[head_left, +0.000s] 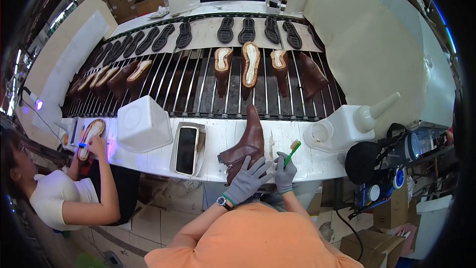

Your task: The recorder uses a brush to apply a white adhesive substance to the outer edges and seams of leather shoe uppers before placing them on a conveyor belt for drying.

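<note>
A brown leather ankle boot point(249, 141) lies at the front edge of the white bench, its toe pointing away from me. My left hand point(246, 182), in a grey glove, rests against the boot's shaft with the fingers spread. Just right of the boot, my gloved right hand point(284, 174) is closed around a green toothbrush point(292, 153). The brush's bristles point up, apart from the boot. The fingertips of my right hand are partly hidden.
White plastic containers point(144, 124) and a phone in a tray point(187, 150) stand left; a white jug-like container point(342, 126) stands right. Beyond, a roller conveyor point(198, 89) carries boots and black soles point(246, 31). A co-worker point(74, 193) brushes a boot sole at left; another person works opposite.
</note>
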`<state>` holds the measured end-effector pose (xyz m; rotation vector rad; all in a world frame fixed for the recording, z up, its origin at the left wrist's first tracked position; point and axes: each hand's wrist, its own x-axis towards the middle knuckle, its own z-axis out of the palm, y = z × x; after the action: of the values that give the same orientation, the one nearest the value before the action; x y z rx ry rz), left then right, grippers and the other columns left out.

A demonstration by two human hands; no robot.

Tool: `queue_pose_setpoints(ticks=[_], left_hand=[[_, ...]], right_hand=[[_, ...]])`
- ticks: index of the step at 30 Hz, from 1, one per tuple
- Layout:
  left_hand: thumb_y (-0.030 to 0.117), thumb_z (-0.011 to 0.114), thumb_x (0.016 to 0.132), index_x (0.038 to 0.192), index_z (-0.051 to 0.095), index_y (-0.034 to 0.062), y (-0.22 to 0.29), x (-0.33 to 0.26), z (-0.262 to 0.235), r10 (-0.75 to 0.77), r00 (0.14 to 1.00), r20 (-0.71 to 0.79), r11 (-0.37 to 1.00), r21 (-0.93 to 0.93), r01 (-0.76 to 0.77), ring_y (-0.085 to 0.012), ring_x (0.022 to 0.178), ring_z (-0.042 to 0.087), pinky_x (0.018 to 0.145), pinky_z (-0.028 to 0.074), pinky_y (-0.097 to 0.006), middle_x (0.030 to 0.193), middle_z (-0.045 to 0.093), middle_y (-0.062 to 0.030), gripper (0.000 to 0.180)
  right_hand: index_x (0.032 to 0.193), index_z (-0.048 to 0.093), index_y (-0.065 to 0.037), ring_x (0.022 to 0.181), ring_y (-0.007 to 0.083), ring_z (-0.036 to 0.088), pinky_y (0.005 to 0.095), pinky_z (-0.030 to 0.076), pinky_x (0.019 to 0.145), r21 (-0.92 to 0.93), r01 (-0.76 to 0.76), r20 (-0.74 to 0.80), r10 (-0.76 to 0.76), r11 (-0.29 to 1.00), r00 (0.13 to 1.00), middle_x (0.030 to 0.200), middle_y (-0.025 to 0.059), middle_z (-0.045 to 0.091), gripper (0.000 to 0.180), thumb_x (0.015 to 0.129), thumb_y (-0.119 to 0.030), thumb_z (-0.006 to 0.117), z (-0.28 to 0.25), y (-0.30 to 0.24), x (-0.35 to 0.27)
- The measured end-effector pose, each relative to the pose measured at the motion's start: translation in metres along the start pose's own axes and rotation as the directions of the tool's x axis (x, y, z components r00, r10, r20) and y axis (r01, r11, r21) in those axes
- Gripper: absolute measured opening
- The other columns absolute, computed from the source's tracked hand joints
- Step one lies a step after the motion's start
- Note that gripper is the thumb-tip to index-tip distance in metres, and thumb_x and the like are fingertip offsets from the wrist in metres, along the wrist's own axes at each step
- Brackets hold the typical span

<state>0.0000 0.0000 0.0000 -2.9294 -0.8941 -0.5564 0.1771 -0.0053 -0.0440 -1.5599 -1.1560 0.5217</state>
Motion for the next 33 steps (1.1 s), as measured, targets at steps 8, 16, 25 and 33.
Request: queue_pose_setpoints(ticks=[8,16,25,33], left_hand=[[0.031,0.065,0.085,0.11,0.064,0.0157,0.002,0.004,-0.003,-0.099,0.978,-0.183,0.97,-0.236,0.054,-0.0265,0.131,0.044,0.111,0.021,-0.057,0.133,0.053,-0.004,0.03],[0.032,0.064,0.085,0.11,0.064,0.0156,0.006,0.005,0.001,-0.121,0.979,-0.166,0.968,-0.239,0.079,-0.0264,0.132,0.043,0.11,0.022,-0.057,0.133,0.053,-0.0049,0.029],[0.026,0.06,0.089,0.123,0.061,0.0159,0.003,0.008,-0.003,-0.121,0.987,-0.108,0.957,-0.275,0.087,-0.0249,0.134,0.041,0.111,0.02,-0.058,0.14,0.05,-0.0047,0.036],[0.02,0.056,0.091,0.138,0.05,0.0134,-0.012,0.025,-0.011,-0.032,0.999,0.017,0.951,-0.308,0.036,-0.02,0.136,0.039,0.115,0.015,-0.052,0.146,0.044,-0.0035,0.048]], right_hand=[[0.103,0.066,0.0,0.05,0.007,0.051,0.0252,0.042,0.048,0.012,0.09,-0.061,-0.089,0.996,0.994,0.068,0.0027,0.063,0.019,0.096,-0.011,0.052,0.005,0.001,-0.005],[0.102,0.067,-0.001,0.052,0.0131,0.056,0.0296,0.045,0.051,0.003,0.042,-0.035,-0.042,0.999,0.999,0.068,0.0069,0.065,0.018,0.095,-0.012,0.054,-0.001,0.001,-0.006],[0.104,0.066,0.0,0.053,0.0054,0.049,0.023,0.041,0.051,0.142,-0.124,0.036,0.12,0.982,0.992,0.071,0.0008,0.063,0.02,0.098,-0.012,0.052,-0.004,-0.007,0.001],[0.114,0.069,-0.007,0.059,0.0032,0.049,0.0212,0.042,0.053,0.123,-0.373,0.284,0.328,0.92,0.901,0.076,-0.0009,0.065,0.024,0.098,-0.018,0.055,-0.019,-0.025,0.032]])
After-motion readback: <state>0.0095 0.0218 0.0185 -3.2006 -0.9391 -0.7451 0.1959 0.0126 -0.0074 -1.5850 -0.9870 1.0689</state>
